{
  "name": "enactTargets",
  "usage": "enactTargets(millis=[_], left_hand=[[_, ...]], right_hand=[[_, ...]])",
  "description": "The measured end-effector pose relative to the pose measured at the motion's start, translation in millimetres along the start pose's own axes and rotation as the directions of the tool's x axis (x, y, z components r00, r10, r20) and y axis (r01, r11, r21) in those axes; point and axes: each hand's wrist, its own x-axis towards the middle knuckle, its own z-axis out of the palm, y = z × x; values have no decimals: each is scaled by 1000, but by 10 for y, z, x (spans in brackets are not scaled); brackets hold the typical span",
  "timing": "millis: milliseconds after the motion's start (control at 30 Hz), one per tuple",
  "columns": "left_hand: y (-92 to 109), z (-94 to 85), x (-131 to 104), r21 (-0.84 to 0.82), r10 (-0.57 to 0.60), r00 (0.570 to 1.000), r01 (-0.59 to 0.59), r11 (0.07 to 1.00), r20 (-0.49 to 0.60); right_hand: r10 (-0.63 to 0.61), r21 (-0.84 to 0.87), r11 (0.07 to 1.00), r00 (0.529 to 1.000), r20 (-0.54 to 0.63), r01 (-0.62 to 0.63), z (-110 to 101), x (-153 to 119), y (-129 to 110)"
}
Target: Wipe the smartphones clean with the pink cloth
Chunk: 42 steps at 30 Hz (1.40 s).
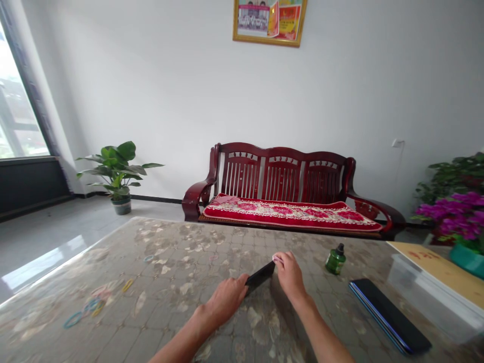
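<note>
My left hand (227, 296) is closed around the near end of a flat, long black object (260, 275), held tilted above the table; its exact kind cannot be made out. At its far end my right hand (290, 275) is closed in a pinch on a small pale pink band (278, 259), which touches or nearly touches the black tip. Over to the left lie several coloured elastic bands: a blue one (73, 319), a yellow one (127, 285) and others bunched together. Farther back, a pale blue band (148, 258) and a pink band (214, 257) lie singly.
The table has a patterned grey-brown cover (166, 292). To the right are a green bottle (335, 260), a dark phone-like stack (389, 315), a clear plastic box (419, 297) and a pot of purple flowers (457, 214). A red wooden bench (283, 176) stands behind.
</note>
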Motion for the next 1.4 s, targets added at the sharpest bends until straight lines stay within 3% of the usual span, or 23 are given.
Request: enactTargets(millis=[133,267,433,533,733,867,1000,1167,1400], left_hand=[[-15,-12,9,-65,-39,999,37,997,-20],[-49,30,36,-265,-94,993,70,962,-78],[-66,259,98,-626,-195,980,176,760,39],[-33,399,106,-710,-186,980,181,680,71],[99,417,7,-548,-56,998,26,836,-38],[178,435,-8,-446,22,999,-36,894,-37],[238,481,15,-363,-2,1000,11,932,26],[330,367,10,-284,-16,994,46,958,108],[351,286,-7,-281,-3,995,32,959,103]], right_hand=[[167,53,984,985,39,-169,74,-28,133],[201,143,969,979,22,-202,157,-96,193],[240,417,886,970,-37,-203,358,-212,74],[249,537,821,968,-34,-192,493,-294,23],[212,443,881,976,-52,-168,602,-401,63],[182,388,911,980,-79,-138,581,-429,65],[147,343,933,985,-94,-107,560,-459,54],[124,311,947,987,-106,-86,562,-486,68],[111,294,953,987,-113,-73,551,-530,85]])
